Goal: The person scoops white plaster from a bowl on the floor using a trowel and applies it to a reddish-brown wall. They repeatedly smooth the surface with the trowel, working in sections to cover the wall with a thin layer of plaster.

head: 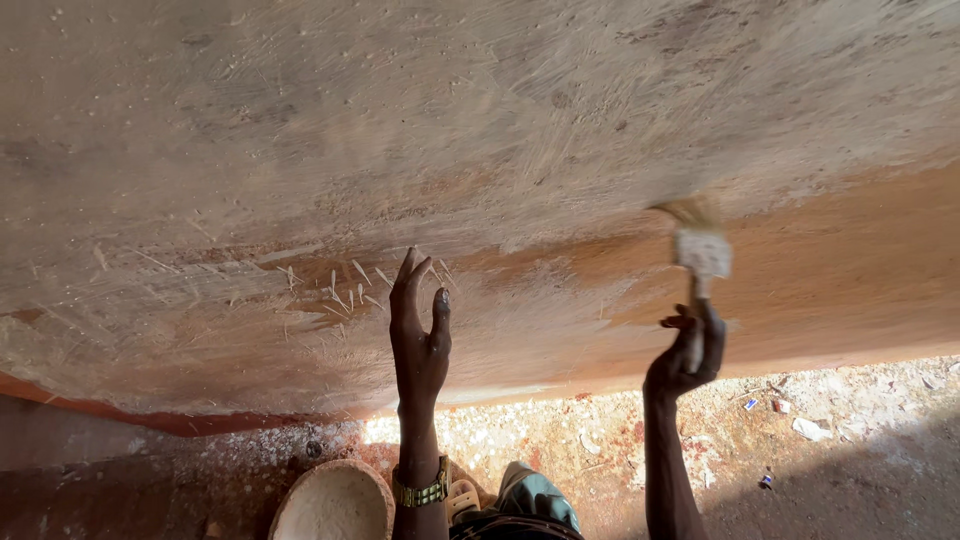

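A big curved wooden surface [480,150], pale and scraped with reddish patches, fills most of the head view. My left hand [418,330] is flat against it with fingers straight and together, a gold wristwatch [420,492] on the wrist. My right hand [688,355] grips the handle of a paintbrush [700,250], whose blurred pale bristles touch the wood up and to the right. Orange-brown wet colour spreads across the wood to the right of the brush.
Sandy ground [840,440] strewn with white shell bits and small litter lies below the wood's lower edge. A round pale bowl [332,502] sits at the bottom left of my left arm. A green cloth [535,495] lies between my arms.
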`<act>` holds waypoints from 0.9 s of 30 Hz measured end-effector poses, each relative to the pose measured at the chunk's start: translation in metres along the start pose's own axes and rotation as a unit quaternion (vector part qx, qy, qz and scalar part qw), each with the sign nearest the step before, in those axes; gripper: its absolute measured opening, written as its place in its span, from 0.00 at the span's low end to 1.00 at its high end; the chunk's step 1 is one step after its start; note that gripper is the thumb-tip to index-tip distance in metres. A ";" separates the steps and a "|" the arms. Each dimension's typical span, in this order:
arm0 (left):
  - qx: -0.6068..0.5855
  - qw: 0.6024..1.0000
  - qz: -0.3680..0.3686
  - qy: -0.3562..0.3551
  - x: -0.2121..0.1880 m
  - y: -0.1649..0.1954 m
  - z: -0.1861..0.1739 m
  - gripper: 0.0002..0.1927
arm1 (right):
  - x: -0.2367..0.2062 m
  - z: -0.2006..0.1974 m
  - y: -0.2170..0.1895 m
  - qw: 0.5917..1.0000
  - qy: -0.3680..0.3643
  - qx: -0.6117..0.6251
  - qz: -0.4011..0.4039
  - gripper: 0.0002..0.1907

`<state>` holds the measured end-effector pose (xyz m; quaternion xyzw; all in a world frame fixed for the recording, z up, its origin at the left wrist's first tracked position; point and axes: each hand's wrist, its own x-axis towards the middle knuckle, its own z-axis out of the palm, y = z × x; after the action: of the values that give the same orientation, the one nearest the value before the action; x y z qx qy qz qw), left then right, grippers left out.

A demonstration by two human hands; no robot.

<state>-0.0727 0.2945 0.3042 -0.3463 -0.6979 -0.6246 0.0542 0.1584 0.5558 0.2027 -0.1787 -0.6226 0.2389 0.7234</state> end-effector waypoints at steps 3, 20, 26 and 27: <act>0.001 1.000 -0.003 0.002 -0.002 -0.002 -0.001 0.24 | 0.003 -0.001 0.005 0.995 0.083 0.023 0.046 0.17; -0.061 0.996 0.011 0.058 0.005 -0.002 -0.018 0.24 | -0.056 0.063 -0.046 0.976 -0.149 0.120 0.106 0.14; -0.069 0.996 0.006 0.051 0.011 -0.005 -0.019 0.24 | 0.018 0.013 -0.023 0.996 0.060 -0.004 -0.059 0.23; -0.064 0.997 0.011 0.048 0.011 -0.005 -0.019 0.25 | 0.014 0.018 -0.025 0.996 0.063 -0.008 -0.055 0.23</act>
<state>-0.0902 0.2816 0.3096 -0.3262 -0.6488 -0.6837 0.0725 0.1452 0.5429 0.2312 -0.1646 -0.5862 0.1820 0.7721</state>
